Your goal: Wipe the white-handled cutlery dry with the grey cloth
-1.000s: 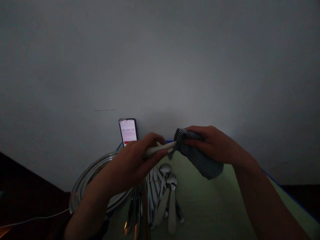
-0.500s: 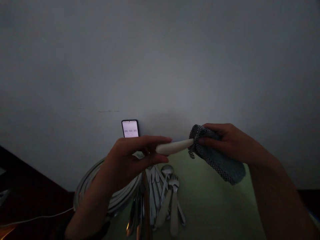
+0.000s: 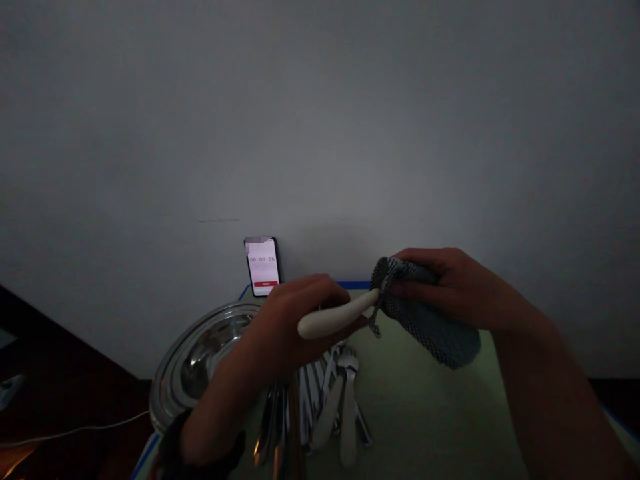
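Between my hands is a piece of cutlery with a thick off-white handle [image 3: 333,320]; its far end is hidden in a cloth, so I cannot tell its kind. My left hand [image 3: 295,310] is closed around the handle from behind, fingers curled toward the cloth. A grey-blue cloth with a black-and-white checked edge [image 3: 425,327] is pinched in my right hand [image 3: 450,283], folded over the hidden end. Below them, a fork with a pale handle [image 3: 349,413] lies on the table among several metal pieces of cutlery [image 3: 310,393].
A large round steel bowl [image 3: 167,363] stands at left, partly behind my left forearm. A phone showing a timer [image 3: 263,267] leans on the wall [image 3: 320,133]. Knives [image 3: 270,427] lie near the bowl on the pale green table [image 3: 425,420], which has a blue edge. A white cable [image 3: 75,432] runs left.
My left hand has shifted right and rolled over the handle, whose free end is now lower and tilted more. The cloth has moved slightly left. More of the bowl and phone shows.
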Tool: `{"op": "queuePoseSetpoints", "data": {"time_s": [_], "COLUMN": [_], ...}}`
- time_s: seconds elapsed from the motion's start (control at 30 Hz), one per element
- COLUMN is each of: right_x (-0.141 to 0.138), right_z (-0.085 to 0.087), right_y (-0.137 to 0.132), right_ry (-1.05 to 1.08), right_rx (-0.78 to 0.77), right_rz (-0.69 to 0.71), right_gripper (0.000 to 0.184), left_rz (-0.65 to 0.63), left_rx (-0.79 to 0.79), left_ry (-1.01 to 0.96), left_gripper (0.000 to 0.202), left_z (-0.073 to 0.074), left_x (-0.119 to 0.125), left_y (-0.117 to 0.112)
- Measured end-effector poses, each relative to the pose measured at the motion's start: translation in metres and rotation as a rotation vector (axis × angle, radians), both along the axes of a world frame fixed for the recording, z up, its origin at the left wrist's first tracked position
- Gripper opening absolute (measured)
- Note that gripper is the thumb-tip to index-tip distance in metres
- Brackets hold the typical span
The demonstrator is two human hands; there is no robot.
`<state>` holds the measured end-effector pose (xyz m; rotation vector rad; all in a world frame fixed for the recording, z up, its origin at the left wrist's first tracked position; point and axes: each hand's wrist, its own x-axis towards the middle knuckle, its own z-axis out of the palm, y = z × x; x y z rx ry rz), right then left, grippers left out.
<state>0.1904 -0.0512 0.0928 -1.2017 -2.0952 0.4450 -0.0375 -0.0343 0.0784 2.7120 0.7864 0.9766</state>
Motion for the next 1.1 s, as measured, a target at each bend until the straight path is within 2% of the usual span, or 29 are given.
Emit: {"op": "queuePoseSetpoints", "data": {"time_s": [0.1,0.2,0.3,0.47,0.57,0.67,0.83,0.97,1.1], "right_x": [0.011,0.019,0.019,0.016,0.017,0.017,0.016,0.015,0.006], "right_z": [-0.002,-0.003,-0.003,-0.003,-0.004,-0.004,-0.004,-0.004,-0.004], "right_y": [-0.001,-0.001,-0.001,0.001,-0.001,-0.002,-0.001,0.002,0.004], "right_ry": [0.036,0.055,0.054,0.088,0.157,0.210,0.183,0.123,0.037], "right_rx": [0.049,0.070,0.061,0.023,0.003,0.004,0.020,-0.011,-0.021], "right_rz": [-0.119,-0.179,-0.168,-0.134,-0.141,-0.151,-0.177,-0.156,-0.115], "right_gripper": [0.017,0.015,0.013,0.014,0.015,0.015,0.017,0.015,0.020], "left_rz": [0.104,0.114,0.108,0.131,0.117,0.133,0.161,0.175,0.049], "left_rx": [0.129,0.184,0.239,0.511,0.563,0.542,0.450,0.277,0.083], "left_ry": [-0.091,-0.100,-0.091,-0.096,-0.162,-0.157,-0.155,-0.156,-0.109], "left_gripper": [0.017,0.014,0.017,0.020,0.020,0.016,0.017,0.018,0.045], "left_z": [-0.002,-0.003,-0.004,-0.006,-0.007,-0.007,-0.005,-0.005,-0.005], "left_x": [-0.001,-0.002,-0.002,-0.004,-0.005,-0.006,-0.006,-0.009,-0.008], "left_y": [0.000,0.001,0.002,0.003,0.004,0.003,0.004,0.007,0.009]}}
